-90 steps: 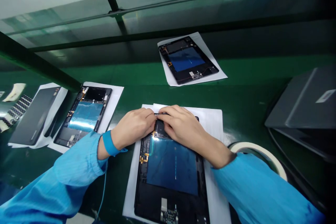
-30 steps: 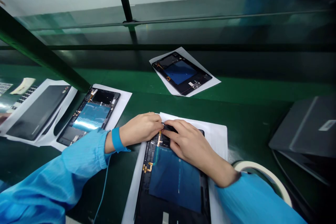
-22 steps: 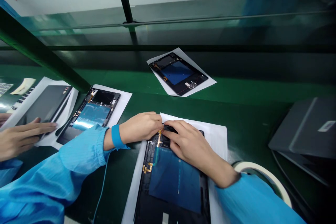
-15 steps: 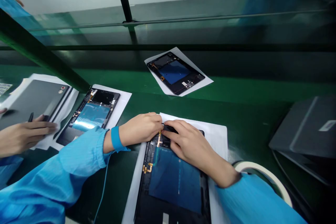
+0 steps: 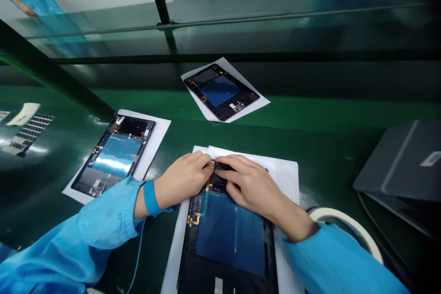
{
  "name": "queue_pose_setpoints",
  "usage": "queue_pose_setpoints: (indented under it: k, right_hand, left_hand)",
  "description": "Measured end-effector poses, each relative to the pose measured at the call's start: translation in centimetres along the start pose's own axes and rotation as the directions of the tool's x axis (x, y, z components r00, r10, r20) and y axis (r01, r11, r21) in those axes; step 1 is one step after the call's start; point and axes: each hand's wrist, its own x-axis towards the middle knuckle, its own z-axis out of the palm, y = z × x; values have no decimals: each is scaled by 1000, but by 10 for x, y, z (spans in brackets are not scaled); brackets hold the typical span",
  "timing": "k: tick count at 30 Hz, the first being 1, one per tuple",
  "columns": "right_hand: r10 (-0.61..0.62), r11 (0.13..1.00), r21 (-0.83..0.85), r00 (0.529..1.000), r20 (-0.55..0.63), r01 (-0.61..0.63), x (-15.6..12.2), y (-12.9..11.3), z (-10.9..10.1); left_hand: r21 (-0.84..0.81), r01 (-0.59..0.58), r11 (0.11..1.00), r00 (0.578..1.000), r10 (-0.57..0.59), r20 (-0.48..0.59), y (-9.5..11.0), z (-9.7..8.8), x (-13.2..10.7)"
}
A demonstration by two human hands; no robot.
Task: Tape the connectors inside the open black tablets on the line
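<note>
Both sets of fingers [image 5: 203, 162] clamp a small black part [image 5: 221, 166] at the tablet's [image 5: 229, 239] twelve o'clock edge, left hand [image 5: 182, 181] meeting right hand [image 5: 250, 186].

On the green counter [image 5: 310, 119], an opened tablet [image 5: 115, 154] on paper lies at ten o'clock, another opened tablet [image 5: 220, 92] at twelve, grey back covers [image 5: 403, 161] at three, and a tape roll [image 5: 358, 225] at four.
</note>
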Motion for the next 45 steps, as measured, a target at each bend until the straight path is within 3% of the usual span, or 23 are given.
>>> queue_pose_setpoints:
  k: [5,9,12,14,17,23,26,28,30,31,32,34,36,38,39,41,43,45]
  right_hand:
    - [24,999,31,1000,-5,-24,-2,-2,2]
    - [74,997,32,992,-98,-71,-1,3,-3]
    - [123,972,-186,985,-124,-145,17,19,-16]
    - [175,892,-416,984,-43,-177,39,36,-26]
    - [257,750,-652,957,132,-111,77,62,-33]
    - [200,731,-674,911,362,107,126,93,-23]
    - [192,721,-673,886,422,165,137,98,-16]
    - [201,709,-683,878,435,175,142,97,-15]
    - [211,697,-696,878,429,173,145,92,-18]
    - [214,691,-703,881,421,169,146,88,-22]
    - [216,685,-710,886,412,163,145,81,-27]
    - [218,673,-724,896,387,149,138,61,-42]
    - [211,670,-733,914,346,122,121,32,-61]
    - [177,687,-721,941,287,91,91,-6,-80]
    - [144,704,-705,956,256,82,72,-27,-87]
    - [38,757,-644,977,209,108,28,-71,-95]
    - [-23,791,-605,992,124,94,-19,-111,-90]
    - [-55,817,-576,998,-24,31,-61,-144,-73]
  left_hand:
    - [130,36,991,998,-43,51,20,-7,-8]
    - [4,68,998,998,-68,9,20,-5,-17]
    - [-118,62,991,991,-75,-113,16,6,-27]
    - [-168,48,985,979,-80,-188,14,14,-31]
    - [-228,38,973,962,-97,-257,12,22,-32]
    - [-327,44,944,933,-156,-325,11,29,-29]
    - [-377,22,926,914,-172,-367,10,32,-29]
    - [-478,5,878,878,-232,-418,9,32,-29]
    - [-649,16,761,815,-386,-433,4,29,-28]
    - [-751,35,660,774,-493,-397,1,27,-28]
    - [-850,57,523,732,-601,-321,-3,23,-27]
    - [-984,65,166,667,-741,-81,-13,16,-24]
    - [-972,35,-233,677,-709,195,-20,8,-22]
    - [-857,12,-515,743,-569,352,-19,1,-22]
    - [-803,7,-596,781,-499,376,-15,-3,-23]
    - [-743,12,-669,840,-396,371,-1,-9,-30]
    - [-732,51,-679,871,-328,366,18,-15,-42]
    - [-750,122,-650,880,-279,385,38,-18,-56]
